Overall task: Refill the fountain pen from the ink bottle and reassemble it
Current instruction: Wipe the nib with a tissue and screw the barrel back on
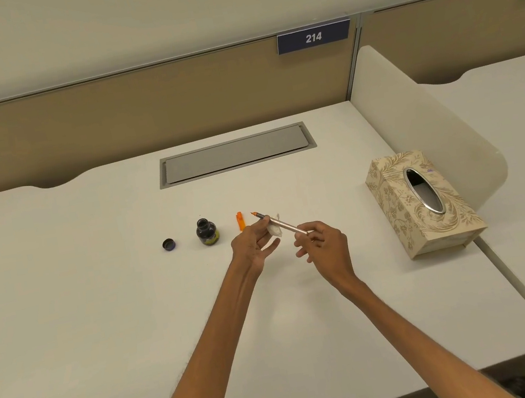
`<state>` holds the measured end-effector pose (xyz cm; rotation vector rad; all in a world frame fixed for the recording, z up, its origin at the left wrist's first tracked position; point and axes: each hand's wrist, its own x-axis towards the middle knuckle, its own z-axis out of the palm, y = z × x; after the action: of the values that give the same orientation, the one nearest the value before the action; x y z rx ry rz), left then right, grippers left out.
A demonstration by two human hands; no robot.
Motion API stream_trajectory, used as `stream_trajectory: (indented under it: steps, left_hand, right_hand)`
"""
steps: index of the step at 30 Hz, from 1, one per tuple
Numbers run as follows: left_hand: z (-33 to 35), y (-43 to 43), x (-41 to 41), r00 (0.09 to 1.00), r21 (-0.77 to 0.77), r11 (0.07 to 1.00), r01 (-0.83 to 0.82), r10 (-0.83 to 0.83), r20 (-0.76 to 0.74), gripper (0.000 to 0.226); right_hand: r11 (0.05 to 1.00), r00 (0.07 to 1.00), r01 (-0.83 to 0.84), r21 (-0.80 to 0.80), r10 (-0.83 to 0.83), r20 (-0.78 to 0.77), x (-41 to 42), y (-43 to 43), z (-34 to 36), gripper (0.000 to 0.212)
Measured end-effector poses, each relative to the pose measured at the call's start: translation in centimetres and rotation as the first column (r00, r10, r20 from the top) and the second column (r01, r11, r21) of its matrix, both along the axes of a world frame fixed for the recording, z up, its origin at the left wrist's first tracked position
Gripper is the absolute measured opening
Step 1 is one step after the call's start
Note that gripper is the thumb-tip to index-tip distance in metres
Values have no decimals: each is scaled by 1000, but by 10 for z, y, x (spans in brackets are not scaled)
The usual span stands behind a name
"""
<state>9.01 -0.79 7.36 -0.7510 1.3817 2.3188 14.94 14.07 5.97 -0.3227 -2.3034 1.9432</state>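
White desk under your arms; patterned tissue box at right. Your left hand pinches the pen near its nib with a tissue scrap; right hand grips the barrel end. Open ink bottle, orange cap, bottle lid lie leftward.

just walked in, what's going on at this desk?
A person holds a fountain pen in the air with both hands: left hand near the nib end with a bit of white tissue, right hand at the barrel's rear. The ink bottle stands open on the desk, its lid to the left, an orange pen cap beside it.
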Motion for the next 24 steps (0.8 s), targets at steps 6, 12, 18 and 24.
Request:
stream_trajectory:
  steps: [6,12,18,24]
  left_hand:
    - [-1,-1,0,1000,45,999,-8,8,11,14]
    - [-4,-2,-2,999,51,998,-26,24,45,22]
    - [-8,-1,-1,999,25,1000,-13,12,49,16]
    - [-11,-1,-2,998,0,1000,23,-23,56,6]
  right_hand:
    - [986,1000,-1,167,0,4,1,-1,-3,34]
    - [978,999,-7,207,14,-33,1,-1,-4,21]
    - [972,999,21,235,-11,-42,-1,1,-4,10]
    - [958,1000,12,285,-17,14,-4,5,-1,30]
